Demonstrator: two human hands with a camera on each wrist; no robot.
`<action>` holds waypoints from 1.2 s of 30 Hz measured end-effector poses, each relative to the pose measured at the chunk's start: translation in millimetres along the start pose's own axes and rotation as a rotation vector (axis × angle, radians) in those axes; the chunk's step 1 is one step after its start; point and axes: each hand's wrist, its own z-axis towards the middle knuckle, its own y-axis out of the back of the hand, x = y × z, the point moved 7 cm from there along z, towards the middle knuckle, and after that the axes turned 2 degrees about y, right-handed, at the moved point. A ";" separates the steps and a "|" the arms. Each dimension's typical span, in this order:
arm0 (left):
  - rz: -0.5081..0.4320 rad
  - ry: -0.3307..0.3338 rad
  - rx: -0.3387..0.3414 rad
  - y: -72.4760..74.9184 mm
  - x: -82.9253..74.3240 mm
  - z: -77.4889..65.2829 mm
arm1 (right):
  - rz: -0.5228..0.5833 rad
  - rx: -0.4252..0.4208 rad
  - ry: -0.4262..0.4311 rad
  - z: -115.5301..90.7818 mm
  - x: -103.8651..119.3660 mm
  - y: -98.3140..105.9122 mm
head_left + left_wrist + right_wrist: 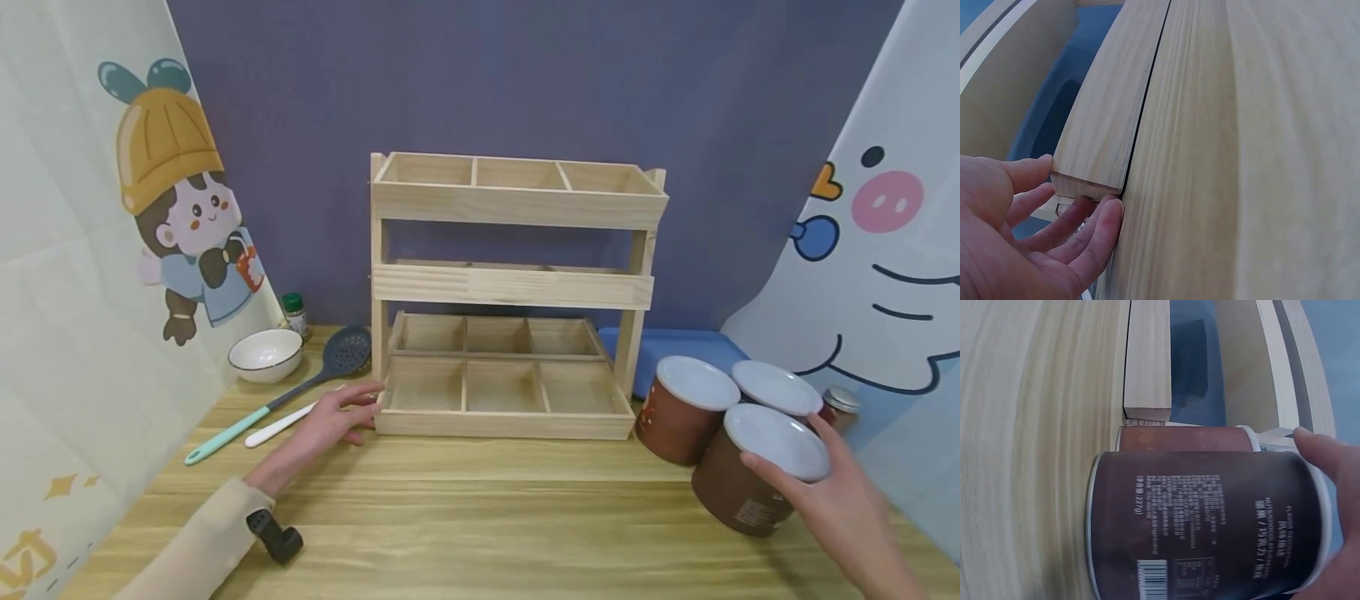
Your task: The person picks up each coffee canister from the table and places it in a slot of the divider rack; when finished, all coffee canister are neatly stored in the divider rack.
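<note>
A light wooden three-tier rack [513, 287] with divided trays stands in the middle of the head view. My left hand [333, 421] rests its fingertips at the lower tray's left front corner; in the left wrist view the thumb and fingers [1104, 234] lie against the tray's end [1088, 186]. At the right, my right hand [843, 496] grips the top of a brown canister [738, 483] with a white lid, thumb and fingers spread across its rim. Printed text and a barcode show on that canister [1210, 519]. Two more such canisters, one reddish-brown [675, 417], stand close behind it.
Left of the rack lie a slotted spoon [300, 387] with a mint handle end and a white-handled utensil [279, 427]. A white bowl [266, 354] and a green-capped jar [295, 315] stand behind. A blue tray [686, 342] and a metal-lidded jar [842, 402] are at the right.
</note>
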 end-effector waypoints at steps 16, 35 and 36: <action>-0.021 0.005 -0.001 0.0 1.3 0.1 | 0.132 -0.074 -0.176 -2.7 -11.3 -8.6; -0.201 0.016 -0.023 -3.8 10.6 1.6 | 0.129 -0.075 -0.126 -22.6 11.4 -1.5; -0.197 0.014 -0.034 -3.5 12.1 1.7 | 0.115 -0.074 -0.097 -24.6 15.5 -0.8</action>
